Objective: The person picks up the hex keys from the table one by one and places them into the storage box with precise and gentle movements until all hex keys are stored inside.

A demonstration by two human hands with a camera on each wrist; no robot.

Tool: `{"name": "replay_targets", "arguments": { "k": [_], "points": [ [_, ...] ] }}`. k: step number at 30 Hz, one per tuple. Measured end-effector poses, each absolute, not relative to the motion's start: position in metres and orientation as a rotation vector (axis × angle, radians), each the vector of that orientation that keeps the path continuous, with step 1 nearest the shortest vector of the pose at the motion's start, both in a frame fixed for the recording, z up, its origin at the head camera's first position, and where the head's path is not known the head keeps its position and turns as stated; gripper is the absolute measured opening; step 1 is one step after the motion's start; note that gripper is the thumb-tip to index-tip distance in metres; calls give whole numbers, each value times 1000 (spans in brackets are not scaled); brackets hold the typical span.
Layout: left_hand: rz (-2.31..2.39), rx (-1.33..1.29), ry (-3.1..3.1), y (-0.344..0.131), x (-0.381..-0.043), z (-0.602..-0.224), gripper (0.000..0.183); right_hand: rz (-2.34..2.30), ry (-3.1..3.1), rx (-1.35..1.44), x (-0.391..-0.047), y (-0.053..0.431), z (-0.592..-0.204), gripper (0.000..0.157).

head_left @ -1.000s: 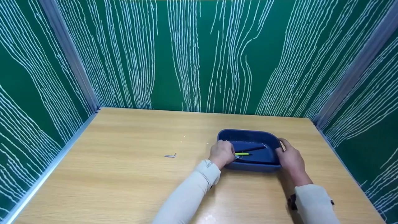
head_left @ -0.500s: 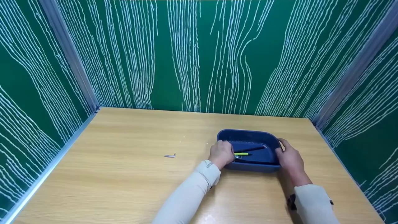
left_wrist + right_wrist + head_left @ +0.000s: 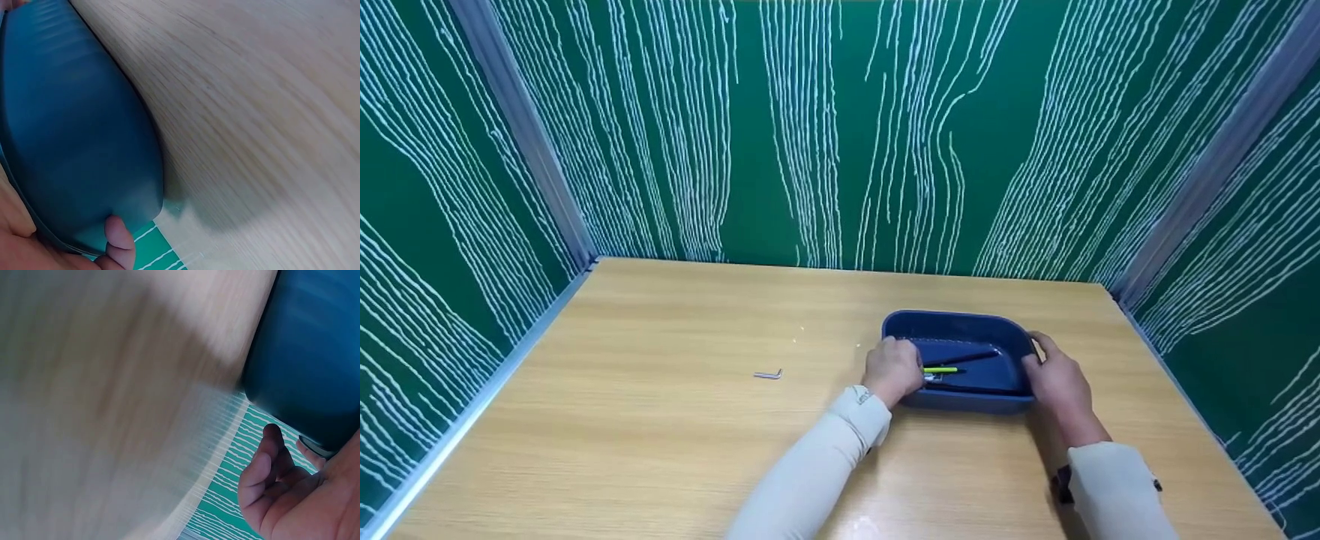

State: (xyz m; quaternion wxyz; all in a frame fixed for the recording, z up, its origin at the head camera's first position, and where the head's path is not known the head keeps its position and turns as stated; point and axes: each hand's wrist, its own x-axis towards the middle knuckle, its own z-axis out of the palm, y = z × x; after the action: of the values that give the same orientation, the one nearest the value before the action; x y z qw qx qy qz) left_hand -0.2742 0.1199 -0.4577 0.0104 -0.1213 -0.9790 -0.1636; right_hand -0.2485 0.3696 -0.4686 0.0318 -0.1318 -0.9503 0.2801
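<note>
A dark blue rectangular box (image 3: 971, 404) with rounded corners stands on the table, its top open. My left hand (image 3: 894, 367) grips its left end, fingers curled over the rim. In the left wrist view, one fingertip (image 3: 117, 229) lies against the outer wall. At the right end, my right hand (image 3: 1063, 386) holds the box with the thumb at the rim and the fingers outside. Inside lie a yellow-green pen (image 3: 940, 370) and a dark pen-like stick (image 3: 971, 358). Close to my left hand is a small shiny piece (image 3: 933, 378), partly covered.
A small metal hex key (image 3: 768, 374) lies on the wooden table (image 3: 660, 435), left of the box. A green wall (image 3: 877, 150) with white wavy lines rises behind the table, and similar panels flank it on both sides.
</note>
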Motion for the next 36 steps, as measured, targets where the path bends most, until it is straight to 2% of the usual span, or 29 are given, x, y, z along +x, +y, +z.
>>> {"name": "replay_targets", "arguments": {
  "k": [4, 11, 19, 27, 36],
  "points": [
    [-541, -388, -3061, 119, -274, -459, 4, 866, -2920, -401, -248, 370, -468, 49],
    [-731, -392, -3042, 116, -274, -461, 9, 877, -2913, -403, -248, 370, -467, 49],
    [-948, -579, -2915, 107, -279, -465, 10, 810, -2881, -360, -247, 370, -468, 46],
    [-1100, -716, -2793, 89, -279, -454, 11, 885, -2924, -410, -248, 369, -466, 49],
    [-1094, -689, -2778, 65, -280, -442, 16, 891, -2932, -414, -248, 368, -465, 50]
  ]
}}
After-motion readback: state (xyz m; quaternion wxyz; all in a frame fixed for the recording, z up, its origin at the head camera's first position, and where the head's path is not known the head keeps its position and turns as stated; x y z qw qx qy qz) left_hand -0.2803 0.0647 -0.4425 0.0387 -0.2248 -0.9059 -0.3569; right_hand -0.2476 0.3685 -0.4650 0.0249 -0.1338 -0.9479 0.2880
